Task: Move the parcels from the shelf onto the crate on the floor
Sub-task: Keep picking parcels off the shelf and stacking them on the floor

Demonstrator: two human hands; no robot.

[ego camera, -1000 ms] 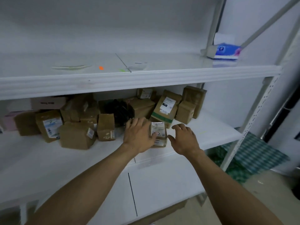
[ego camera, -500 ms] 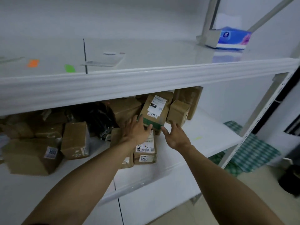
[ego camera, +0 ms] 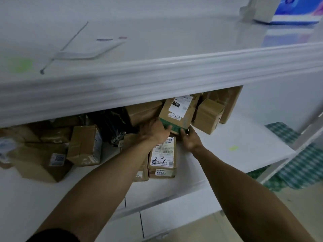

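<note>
1. Landmark: the brown cardboard parcel with a green band and white label (ego camera: 180, 112), which leans tilted against other boxes at the back of the white lower shelf (ego camera: 244, 137).
2. Change: half a second ago our hands were spread and just short of it. Now both grip its lower end.
3. Left hand (ego camera: 153, 131): thumb across the green band, fingers wrapped round the parcel's left edge.
4. Right hand (ego camera: 190, 139): clasps its lower right corner, fingers curled.
5. The flat brown box with a white label marked 2205 (ego camera: 162, 159) lies just in front of the landmark, passed over and untouched.
6. Judgement: the parcel seems grasped but not lifted. Many brown boxes remain to its left, the crate is out of view, and the task is early.
</note>
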